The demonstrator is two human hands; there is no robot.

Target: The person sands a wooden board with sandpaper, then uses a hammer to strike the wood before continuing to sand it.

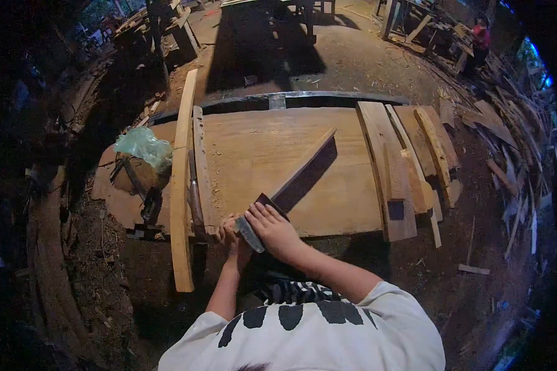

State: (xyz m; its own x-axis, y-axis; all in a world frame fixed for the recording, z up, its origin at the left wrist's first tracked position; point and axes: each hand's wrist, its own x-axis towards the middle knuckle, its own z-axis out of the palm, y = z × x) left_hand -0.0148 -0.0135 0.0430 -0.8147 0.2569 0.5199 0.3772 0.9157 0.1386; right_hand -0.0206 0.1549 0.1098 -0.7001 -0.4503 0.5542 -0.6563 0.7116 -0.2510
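A wooden board [306, 161] stands slanted across the workbench top [247, 148], its far end pointing up and right. My left hand [231, 235] is closed around its near end, beside a greyish flat piece [249, 235] that may be the board's end. My right hand [273, 230] lies over the board, fingers pressed together on a dark sheet [271, 204] that looks like sandpaper. The palm side of both hands is hidden. A chisel-like tool with a wooden handle [195, 201] lies left of my left hand.
A long pale plank [182, 179] overhangs the bench's near edge at left, by a clear plastic bag [143, 147]. Several boards [387, 173] lie at right. Wood scraps [507, 167] pile on the right. A person in red [480, 37] is far back.
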